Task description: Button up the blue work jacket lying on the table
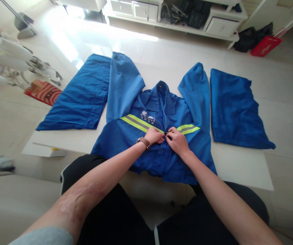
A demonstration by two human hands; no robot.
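Observation:
A blue work jacket [138, 146] with a yellow-and-grey reflective stripe and a white chest logo lies face up before me, its collar pointing away. Both its sleeves are laid out upward on either side. At the front placket, level with the stripe, my left hand [154, 135] pinches one edge of the jacket; a brown watch strap circles that wrist. My right hand [177, 141] meets it there, fingers closed on the other front edge. The fingertips nearly touch and hide what is between them. Lower down, the placket hangs toward my lap.
Folded blue cloth [80, 95] lies left of the jacket, and another folded blue garment [235, 109] lies right. They rest on a white table [241, 166]. A white cabinet [223, 27] and a red bag [266, 46] stand beyond; a rack with a KFC bag [44, 92] is at left.

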